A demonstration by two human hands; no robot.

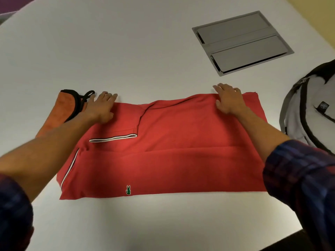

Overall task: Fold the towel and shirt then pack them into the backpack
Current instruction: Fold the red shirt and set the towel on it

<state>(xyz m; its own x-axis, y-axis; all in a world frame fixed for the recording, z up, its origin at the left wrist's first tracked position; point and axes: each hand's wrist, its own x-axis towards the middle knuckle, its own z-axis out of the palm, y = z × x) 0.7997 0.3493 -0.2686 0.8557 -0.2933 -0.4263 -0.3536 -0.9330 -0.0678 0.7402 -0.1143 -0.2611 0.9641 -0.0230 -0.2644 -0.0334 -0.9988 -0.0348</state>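
Note:
A red polo shirt lies folded into a wide rectangle on the white table, with a small green logo near its front edge. My left hand rests flat on its far left corner, fingers spread. My right hand presses flat on the far right corner. An orange towel with black trim and a black loop lies folded to the left, partly under my left forearm. The grey and black backpack sits at the right edge.
A grey metal cable hatch is set flush into the table at the back right. The table's front edge runs along the bottom right. My rolled plaid sleeves show at both lower corners.

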